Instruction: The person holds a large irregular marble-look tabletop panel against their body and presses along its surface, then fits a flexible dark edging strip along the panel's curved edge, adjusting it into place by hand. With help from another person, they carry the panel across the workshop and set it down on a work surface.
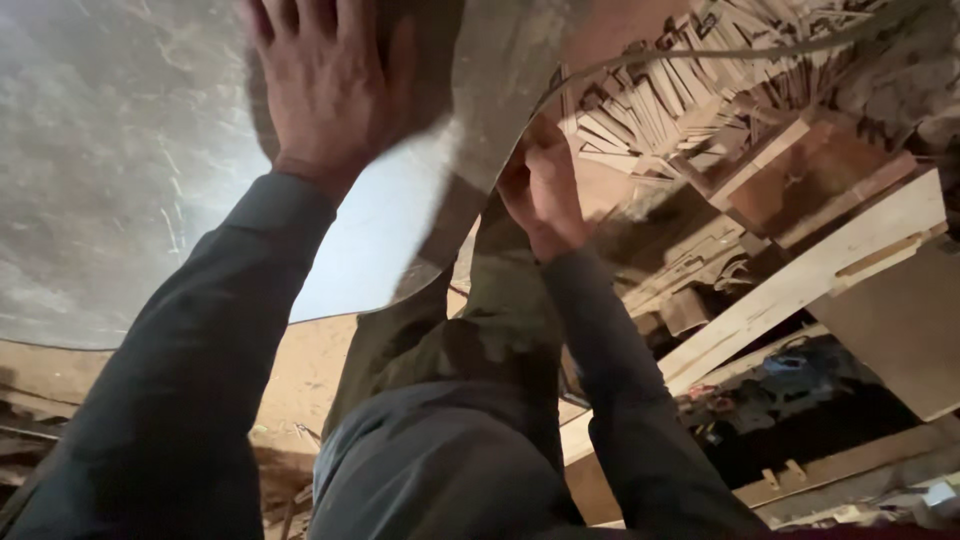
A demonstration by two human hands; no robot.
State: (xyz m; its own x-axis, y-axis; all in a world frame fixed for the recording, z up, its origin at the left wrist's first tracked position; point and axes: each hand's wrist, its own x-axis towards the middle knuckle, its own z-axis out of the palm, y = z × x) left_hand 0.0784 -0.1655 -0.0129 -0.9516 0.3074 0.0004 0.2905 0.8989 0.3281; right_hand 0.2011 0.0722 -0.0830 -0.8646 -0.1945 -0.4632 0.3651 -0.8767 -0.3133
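Pressing flat on the dull, scratched metal sheet (120, 160), left hand (325, 85) spreads its fingers; right hand (545, 185) seemingly grips its edge

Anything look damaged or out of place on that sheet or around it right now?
The metal sheet is scuffed and scratched all over, and its near edge by the right hand curves as if flexed. The left hand lies flat on it. Beyond, wooden strips lie in a loose, jumbled heap. Nothing looks spilled.

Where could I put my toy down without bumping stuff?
Bare room: the grey sheet, left of the left hand. Crowded: the stacked wood strips and planks right of the right hand.
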